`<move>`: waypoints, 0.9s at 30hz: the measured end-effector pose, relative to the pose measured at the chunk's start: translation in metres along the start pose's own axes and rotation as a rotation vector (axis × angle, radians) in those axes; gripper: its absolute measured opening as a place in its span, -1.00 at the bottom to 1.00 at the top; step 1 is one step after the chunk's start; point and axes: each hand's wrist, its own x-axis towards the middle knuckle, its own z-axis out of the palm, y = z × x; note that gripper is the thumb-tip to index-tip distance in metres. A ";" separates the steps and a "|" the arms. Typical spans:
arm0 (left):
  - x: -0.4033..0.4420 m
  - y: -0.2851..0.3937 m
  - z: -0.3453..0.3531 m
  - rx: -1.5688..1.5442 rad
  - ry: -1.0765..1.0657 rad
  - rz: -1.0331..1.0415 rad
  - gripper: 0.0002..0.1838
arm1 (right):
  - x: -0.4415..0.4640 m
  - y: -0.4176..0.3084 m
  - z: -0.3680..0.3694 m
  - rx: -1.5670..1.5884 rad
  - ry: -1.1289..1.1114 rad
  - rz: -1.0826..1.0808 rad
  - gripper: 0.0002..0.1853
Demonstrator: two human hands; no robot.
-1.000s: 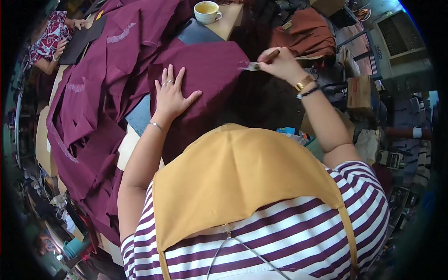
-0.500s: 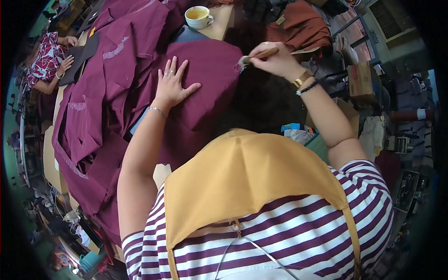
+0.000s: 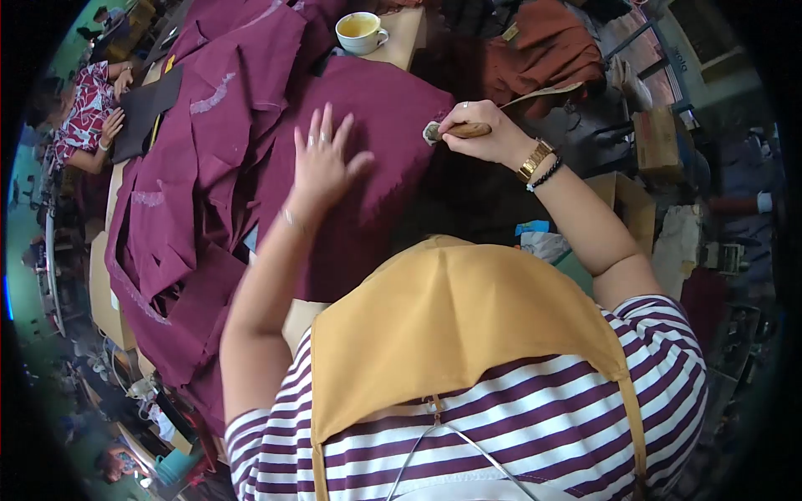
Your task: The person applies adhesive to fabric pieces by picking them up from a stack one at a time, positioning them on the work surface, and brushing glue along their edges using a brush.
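My right hand (image 3: 493, 138) grips a short brush (image 3: 466, 130) by its wooden handle. Its pale, coated bristle end is at the right edge of a maroon fabric piece (image 3: 376, 104); I cannot tell whether it touches. Over that piece is my left hand (image 3: 324, 159), fingers spread and slightly blurred, holding nothing. Whether its palm rests on the fabric is hard to make out. Beyond the piece, a white cup (image 3: 361, 43) with yellowish contents stands on the table (image 3: 399, 52). More maroon pieces (image 3: 200, 142), some with whitish smears along their edges, lie heaped to the left.
Rust-coloured fabric (image 3: 543, 50) is bundled at the back right. Cardboard boxes (image 3: 656, 142) stand on the right side. Across the table at the far left, another person (image 3: 88, 117) handles a dark flat piece (image 3: 144, 113).
My left hand has shifted and is now blurred by motion. The brush has moved slightly down along the fabric's right edge, and that piece lies at a somewhat different angle.
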 end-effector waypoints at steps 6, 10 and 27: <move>-0.097 0.040 -0.017 -0.161 -0.196 -0.282 -0.09 | -0.006 0.002 -0.029 -0.065 -0.008 0.132 -0.90; -0.070 0.022 -0.012 -0.161 -0.170 -0.222 -0.07 | -0.007 -0.002 -0.048 -0.220 0.092 0.164 -0.87; -0.022 -0.003 -0.001 -0.182 -0.157 -0.132 -0.10 | -0.021 0.018 -0.033 -0.099 0.001 0.188 -0.87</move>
